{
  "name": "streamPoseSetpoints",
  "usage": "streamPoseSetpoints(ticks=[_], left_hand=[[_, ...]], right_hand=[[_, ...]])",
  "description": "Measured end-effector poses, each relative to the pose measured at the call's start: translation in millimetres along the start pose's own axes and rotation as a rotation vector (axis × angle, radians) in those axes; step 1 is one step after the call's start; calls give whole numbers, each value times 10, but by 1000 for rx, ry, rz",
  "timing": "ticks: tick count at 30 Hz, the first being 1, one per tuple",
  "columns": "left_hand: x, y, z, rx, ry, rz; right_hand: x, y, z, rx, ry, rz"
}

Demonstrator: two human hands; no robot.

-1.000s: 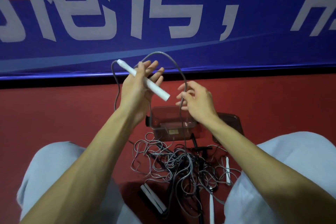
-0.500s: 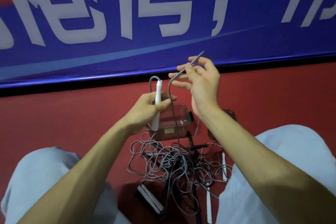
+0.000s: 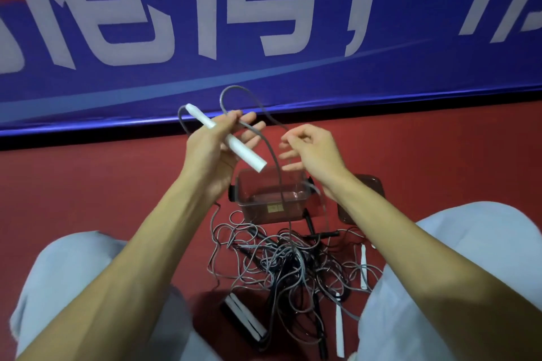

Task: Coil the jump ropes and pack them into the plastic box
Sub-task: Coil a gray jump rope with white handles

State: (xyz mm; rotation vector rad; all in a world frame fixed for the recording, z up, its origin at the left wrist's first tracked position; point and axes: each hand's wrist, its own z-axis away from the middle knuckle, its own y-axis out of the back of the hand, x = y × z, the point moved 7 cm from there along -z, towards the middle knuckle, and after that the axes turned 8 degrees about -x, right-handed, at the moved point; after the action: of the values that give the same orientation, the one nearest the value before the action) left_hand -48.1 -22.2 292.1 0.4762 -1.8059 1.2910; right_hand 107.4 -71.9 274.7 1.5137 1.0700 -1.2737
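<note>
Jump ropes tangle on red floor under blue banner; left fingers clamp handle, right fingers apart.

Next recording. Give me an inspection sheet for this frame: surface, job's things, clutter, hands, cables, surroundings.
Surface: red floor.
Job's things: clear plastic box on the floor with no coiled rope in it. A tangled rope pile lies in front of it, with loose white handles in the pile.
Clutter: dark lid-like piece right of the box.
Hands: left hand grips a white handle. The right hand has its fingers loosely curled beside the rope; contact is unclear.
Cables: grey rope loops over the left fingers and falls past the box into the pile.
Surroundings: blue banner, pale trousers.
</note>
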Motion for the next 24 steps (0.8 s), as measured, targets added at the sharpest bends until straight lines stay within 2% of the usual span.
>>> streamPoseSetpoints(ticks=[4,7,9,12,16,17,18,22,24], left_hand=[[99,-15,63,-9,-24,149],[198,-14,80,-2,-74,246],[242,-2,84,-3,-100,287],[256,13,79,0,-118,337],[242,19,56,-1,-130,320],[238,22,51,5,-140,308],[228,31,48,14,-151,301],[207,53,49,36,-163,283],[206,81,36,42,-161,281]], right_hand=[[183,-185,-26,-203,-87,231],[255,-326,14,-382,-59,491],[326,-379,23,-437,-42,560],[380,-329,-34,-337,-2,749],[146,-184,19,-31,155,486],[75,-163,25,-1,194,457],[37,-169,21,-21,206,471],[240,-285,-24,-305,79,680],[236,-267,-10,-258,86,640]])
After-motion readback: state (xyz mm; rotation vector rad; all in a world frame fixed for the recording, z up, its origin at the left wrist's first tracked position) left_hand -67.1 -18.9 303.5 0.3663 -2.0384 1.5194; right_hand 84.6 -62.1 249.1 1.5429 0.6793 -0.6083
